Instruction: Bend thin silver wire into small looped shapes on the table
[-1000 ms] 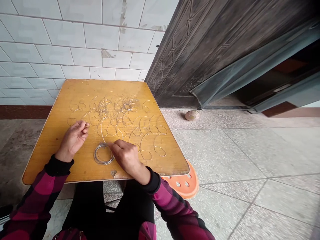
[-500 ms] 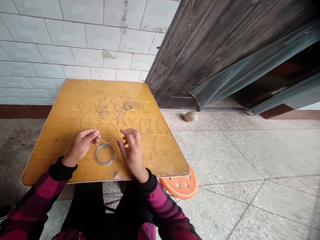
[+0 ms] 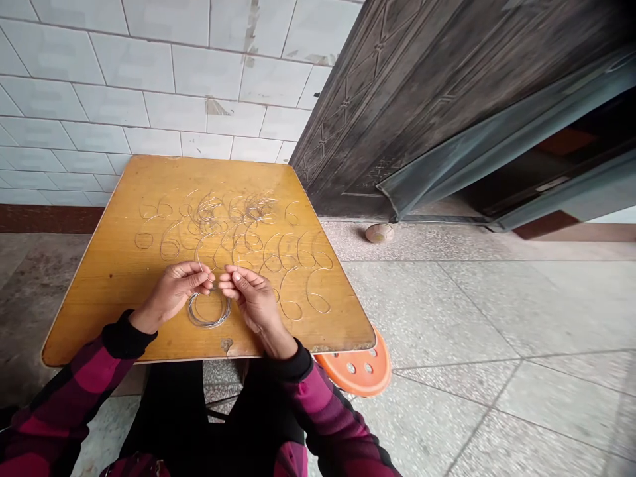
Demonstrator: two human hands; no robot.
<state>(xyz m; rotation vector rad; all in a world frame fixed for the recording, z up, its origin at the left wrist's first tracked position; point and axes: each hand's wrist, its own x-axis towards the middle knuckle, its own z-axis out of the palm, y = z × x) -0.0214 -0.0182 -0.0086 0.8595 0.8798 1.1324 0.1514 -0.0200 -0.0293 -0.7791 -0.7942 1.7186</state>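
My left hand (image 3: 181, 288) is closed in a pinch on a thin metal wire (image 3: 199, 255), which sticks up past the fingertips. Facing it, with a small gap between, my right hand (image 3: 253, 298) has its thumb pressed against the fingers. Whatever is in that pinch is too fine to make out. Just below both hands a coil of silver wire (image 3: 209, 324) lies on the wooden table (image 3: 99, 318), its upper side partly hidden by the fingers. Beyond the hands, many loose curled wire pieces (image 3: 318, 301) are spread over the tabletop, some in tangled heaps.
A white tiled wall (image 3: 149, 109) stands behind the table. To the right is a dark carved door (image 3: 358, 152) with a grey-green curtain (image 3: 437, 172). An orange stool (image 3: 368, 371) sits under the table's right front corner. A roundish object (image 3: 379, 232) lies on the floor by the doorway.
My left hand has shifted slightly right over the coil, keeping its pinch on the wire. My right hand has moved in towards it, its spread fingers now closed together.
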